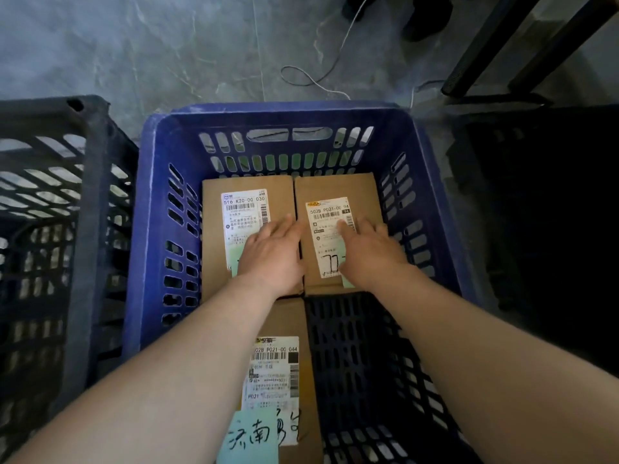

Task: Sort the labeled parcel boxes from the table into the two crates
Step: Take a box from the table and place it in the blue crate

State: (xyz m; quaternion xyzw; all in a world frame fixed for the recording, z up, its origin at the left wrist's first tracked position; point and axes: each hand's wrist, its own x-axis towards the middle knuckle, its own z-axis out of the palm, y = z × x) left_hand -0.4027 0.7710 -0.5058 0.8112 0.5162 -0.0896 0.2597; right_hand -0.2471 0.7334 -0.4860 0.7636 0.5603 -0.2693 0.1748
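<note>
A blue slotted crate (pixel 157 229) stands on the floor below me. Three brown labeled parcel boxes lie flat inside it. The far-left box (pixel 217 249) carries a white label, and my left hand (pixel 273 251) rests flat on it with straight fingers. The far-right box (pixel 321 192) lies beside it, touching it, and my right hand (pixel 368 249) presses flat on its label. A third box (pixel 284 323) lies near me on the left, with a light blue handwritten note (pixel 249 437) on it. The crate's near-right floor (pixel 361 363) is bare black grid.
A black slotted crate (pixel 90 229) stands right beside the blue one on the left. A white cable (pixel 315 78) loops on the grey floor beyond. Dark metal legs (pixel 485 51) rise at upper right, and the area to the right is in deep shadow.
</note>
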